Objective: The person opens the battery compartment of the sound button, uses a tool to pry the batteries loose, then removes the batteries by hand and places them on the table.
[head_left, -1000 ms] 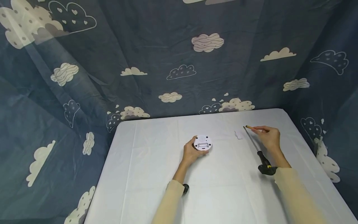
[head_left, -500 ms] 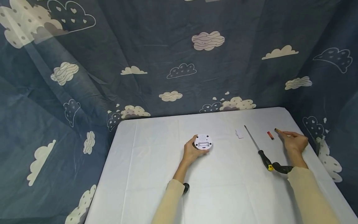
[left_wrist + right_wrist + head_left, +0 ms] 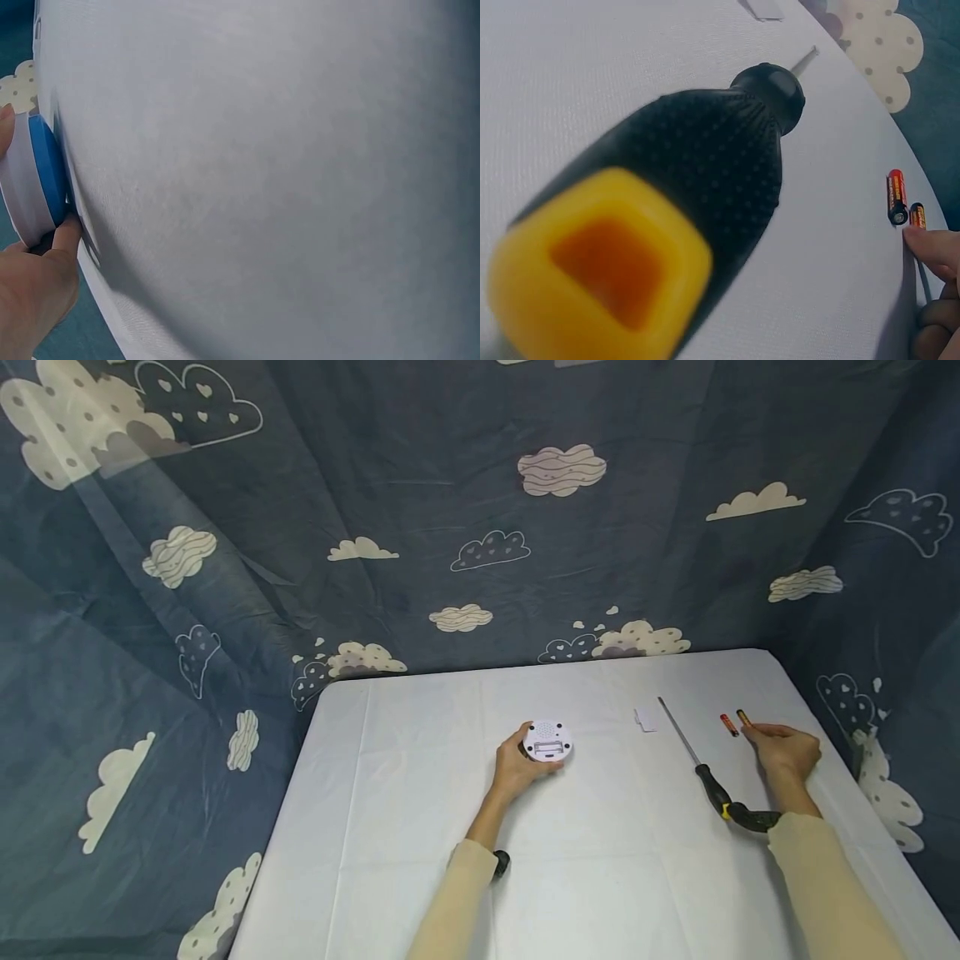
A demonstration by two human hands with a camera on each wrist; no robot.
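My left hand (image 3: 514, 770) grips a round white device (image 3: 547, 735) by its side, thumb and fingers on the rim. Its underside faces up, showing small holes, dark feet and an uncovered battery slot. In the left wrist view a blue face (image 3: 48, 171) of it is turned to the table. At the right, my right hand (image 3: 786, 750) pinches the near end of a small battery (image 3: 742, 717), close over the cloth. Just left of that lies a second battery (image 3: 729, 725), red and black, parallel to it; the right wrist view shows both beside the thumb (image 3: 930, 246).
A screwdriver (image 3: 712, 787) with black handle and yellow end lies left of my right forearm and fills much of the right wrist view. Further left lies a small white cover (image 3: 645, 720). White cloth covers the table (image 3: 420, 793); a dark cloud-print curtain (image 3: 420, 485) hangs behind.
My right hand has moved right with a battery, past the screwdriver, and lowered it beside the other battery, which now shows on the table. The left hand holds the device in place.
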